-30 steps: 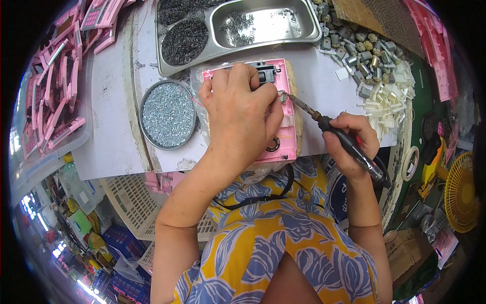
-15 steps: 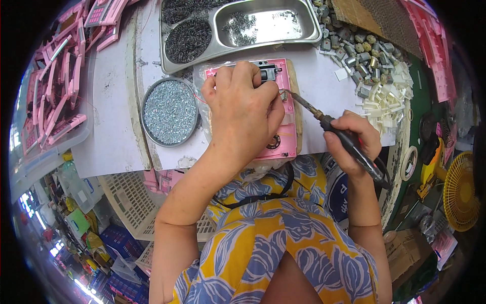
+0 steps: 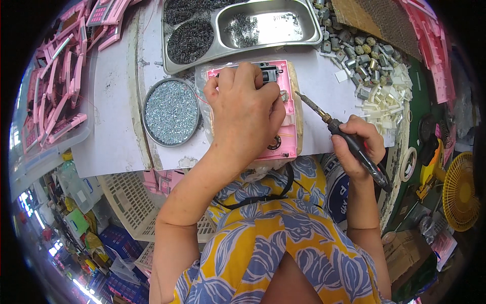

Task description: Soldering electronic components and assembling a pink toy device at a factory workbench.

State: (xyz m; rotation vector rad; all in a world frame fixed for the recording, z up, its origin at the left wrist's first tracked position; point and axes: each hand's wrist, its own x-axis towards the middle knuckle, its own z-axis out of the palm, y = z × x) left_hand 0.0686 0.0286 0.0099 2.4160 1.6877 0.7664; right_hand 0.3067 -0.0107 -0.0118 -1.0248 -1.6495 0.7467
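Observation:
My right hand [image 3: 358,147] is wrapped round the black handle of a soldering iron [image 3: 349,137]. The iron's tip points up and left, just right of a pink plastic casing [image 3: 287,137], and looks apart from the parts inside. My left hand [image 3: 245,104] lies over the casing with its fingers bent and pinched together. What they pinch is hidden under the hand. A thin red wire [image 3: 199,96] shows to the left of these fingers. Inside the casing I see a black part [image 3: 270,75] near the top and a small metal part [image 3: 284,96] beside my left fingers.
Left of the casing stands a round dish [image 3: 171,112] of small metal pieces. Behind is a steel tray [image 3: 217,54] with dark springs. Small motors [image 3: 362,58] and white plastic pieces [image 3: 382,104] are heaped at right. Pink casings [image 3: 66,86] fill a clear bin at far left.
The soldering iron has moved right, its tip drawn away from the small metal part to the casing's right edge. My left hand has barely moved.

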